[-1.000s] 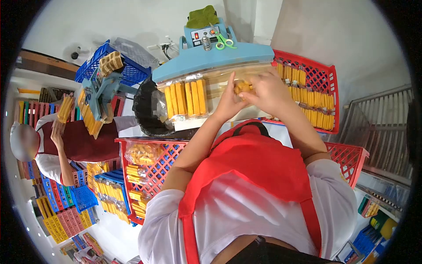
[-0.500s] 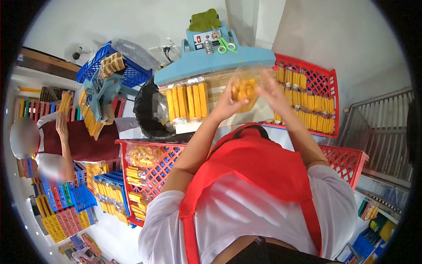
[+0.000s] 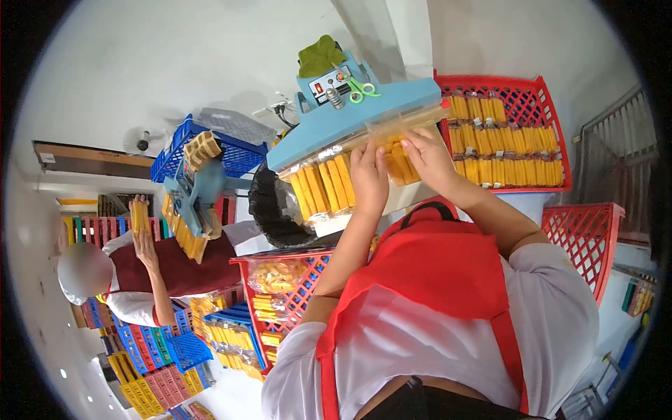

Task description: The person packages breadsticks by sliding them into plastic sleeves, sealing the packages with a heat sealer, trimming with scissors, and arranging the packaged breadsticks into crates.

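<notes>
A clear plastic bag of yellow food pieces (image 3: 400,165) lies at the front of a blue bag sealer (image 3: 332,129), its upper part near the sealing bar. My left hand (image 3: 369,178) grips the bag's left side, thumb on top. From the right, my right hand (image 3: 432,162) holds the other side, fingers and thumb on the plastic. Left of my left hand, packs of yellow sticks (image 3: 323,185) rest side by side on the sealer's shelf. Green-handled scissors (image 3: 362,91) and a small metal weight-like piece (image 3: 334,98) sit on top of the machine.
A red crate (image 3: 560,157) with rows of yellow packs stands at the right. A black-lined bin (image 3: 269,210) is left of the sealer. Another red crate (image 3: 245,280) holds bagged packs nearer my body. At far left, a co-worker in a dark red apron (image 3: 175,266) stands by another sealer (image 3: 192,199).
My right hand has come down from beside the bag's top onto its right side. The bag now lies flatter against the sealer shelf. The whole view has shifted and tilted.
</notes>
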`<state>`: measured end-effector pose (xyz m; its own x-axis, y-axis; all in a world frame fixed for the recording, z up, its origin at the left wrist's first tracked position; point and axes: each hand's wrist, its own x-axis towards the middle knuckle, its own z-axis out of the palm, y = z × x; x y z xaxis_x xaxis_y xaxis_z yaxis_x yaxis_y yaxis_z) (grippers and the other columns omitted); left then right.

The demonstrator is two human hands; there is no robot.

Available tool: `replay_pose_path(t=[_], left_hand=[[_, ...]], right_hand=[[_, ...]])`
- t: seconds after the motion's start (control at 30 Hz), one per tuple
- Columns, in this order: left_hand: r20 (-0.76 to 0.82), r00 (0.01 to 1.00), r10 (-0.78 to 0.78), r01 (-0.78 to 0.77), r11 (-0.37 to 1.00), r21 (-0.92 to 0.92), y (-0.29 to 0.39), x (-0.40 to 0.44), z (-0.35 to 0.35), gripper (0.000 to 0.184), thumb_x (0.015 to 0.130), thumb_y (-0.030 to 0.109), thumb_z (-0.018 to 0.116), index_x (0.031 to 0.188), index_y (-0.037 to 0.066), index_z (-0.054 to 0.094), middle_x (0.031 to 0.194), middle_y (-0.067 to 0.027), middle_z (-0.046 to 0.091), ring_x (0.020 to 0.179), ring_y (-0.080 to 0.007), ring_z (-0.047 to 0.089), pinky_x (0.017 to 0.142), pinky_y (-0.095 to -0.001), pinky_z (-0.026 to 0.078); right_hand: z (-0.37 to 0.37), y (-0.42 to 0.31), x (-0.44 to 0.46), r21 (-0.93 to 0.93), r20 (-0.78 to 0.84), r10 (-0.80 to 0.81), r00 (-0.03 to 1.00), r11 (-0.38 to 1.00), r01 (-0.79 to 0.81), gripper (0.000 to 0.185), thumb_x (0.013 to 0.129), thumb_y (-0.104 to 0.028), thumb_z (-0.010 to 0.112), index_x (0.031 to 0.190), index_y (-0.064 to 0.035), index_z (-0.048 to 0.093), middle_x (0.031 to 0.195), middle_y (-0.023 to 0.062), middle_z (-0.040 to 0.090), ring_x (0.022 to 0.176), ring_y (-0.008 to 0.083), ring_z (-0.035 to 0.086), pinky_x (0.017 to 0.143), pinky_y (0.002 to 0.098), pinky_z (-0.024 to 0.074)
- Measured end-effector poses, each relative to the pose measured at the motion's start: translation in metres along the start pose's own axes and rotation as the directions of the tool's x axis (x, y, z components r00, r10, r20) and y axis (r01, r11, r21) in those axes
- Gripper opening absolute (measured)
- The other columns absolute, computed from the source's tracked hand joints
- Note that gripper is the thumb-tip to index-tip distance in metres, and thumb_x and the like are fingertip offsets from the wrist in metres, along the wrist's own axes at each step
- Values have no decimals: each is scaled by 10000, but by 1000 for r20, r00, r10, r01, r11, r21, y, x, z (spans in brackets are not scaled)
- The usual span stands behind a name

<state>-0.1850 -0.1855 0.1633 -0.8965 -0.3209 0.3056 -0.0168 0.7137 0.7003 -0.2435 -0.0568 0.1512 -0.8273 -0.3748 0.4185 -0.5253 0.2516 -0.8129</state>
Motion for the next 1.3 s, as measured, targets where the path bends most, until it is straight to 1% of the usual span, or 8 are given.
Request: replay_pose_path(t=[0.13, 0.2, 0.3, 0.4, 0.6, 1.0, 1.23, 1.3], left_hand=[[-102, 994, -32, 15, 986, -166, -11, 0, 2, 199, 816, 74, 505, 985, -11, 566, 774, -108, 580, 685, -186, 523, 661, -281, 411], [78, 963, -258, 240, 692, -681, -11, -7, -1, 118, 798, 58, 533, 900, 34, 589, 668, -27, 548, 606, -127, 490, 613, -243, 397], [206, 954, -219, 296, 565, -770, -10, -21, -9, 57, 793, 57, 535, 818, 57, 586, 768, -8, 533, 646, -93, 469, 596, -213, 378], [95, 994, -47, 87, 872, -481, -37, -15, 0, 47, 788, 68, 531, 793, 51, 575, 878, -21, 519, 675, -84, 461, 593, -199, 377], [436, 894, -108, 404, 617, -675, -45, 20, -8, 42, 723, 57, 557, 747, 34, 583, 959, -17, 471, 645, -54, 463, 546, -190, 364], [404, 914, 27, 339, 495, -800, -40, 16, 5, 30, 755, 25, 552, 773, 19, 576, 815, -4, 521, 728, -75, 514, 651, -209, 416], [469, 855, -220, 518, 353, -779, -26, -8, 5, 73, 798, 85, 538, 836, 30, 570, 737, -22, 561, 681, -78, 522, 632, -209, 423], [383, 871, -307, 488, 621, -613, -31, -2, 15, 53, 815, 81, 524, 830, 31, 534, 742, -13, 543, 650, -68, 504, 590, -192, 418]], right_hand=[[-3, -3, 4, 2, -14, -49, 999, 999, 49, 153, 799, -109, 504, 869, 4, 579, 757, 148, 542, 728, 290, 530, 642, 346, 415], [-13, -12, 3, 191, 24, 28, 999, 981, -32, 124, 783, -95, 535, 809, 20, 576, 708, 123, 536, 703, 236, 528, 632, 314, 411], [-29, -16, -3, 363, 240, 30, 970, 924, -119, 102, 792, -73, 531, 801, 24, 561, 750, 53, 510, 669, 111, 487, 592, 231, 381], [-12, 23, -3, 461, 190, -70, 979, 887, -26, 70, 783, -66, 536, 786, 0, 560, 868, 24, 512, 667, 88, 482, 598, 227, 385], [-21, 33, 26, 545, 610, 143, 779, 638, -544, 37, 762, -39, 551, 791, -35, 574, 975, 11, 501, 721, 63, 501, 650, 204, 398], [-15, 26, 19, 578, 462, 127, 878, 708, -406, 39, 752, -29, 569, 780, -5, 583, 835, 17, 535, 698, 67, 518, 633, 207, 419], [-21, 14, 8, 444, 511, 291, 809, 717, -538, 42, 731, -20, 577, 764, 2, 590, 782, 17, 571, 685, 76, 521, 634, 210, 420], [-8, 26, 12, 387, 480, 387, 787, 712, -586, 53, 715, 10, 579, 767, 3, 570, 710, 33, 568, 661, 92, 533, 619, 216, 429]])
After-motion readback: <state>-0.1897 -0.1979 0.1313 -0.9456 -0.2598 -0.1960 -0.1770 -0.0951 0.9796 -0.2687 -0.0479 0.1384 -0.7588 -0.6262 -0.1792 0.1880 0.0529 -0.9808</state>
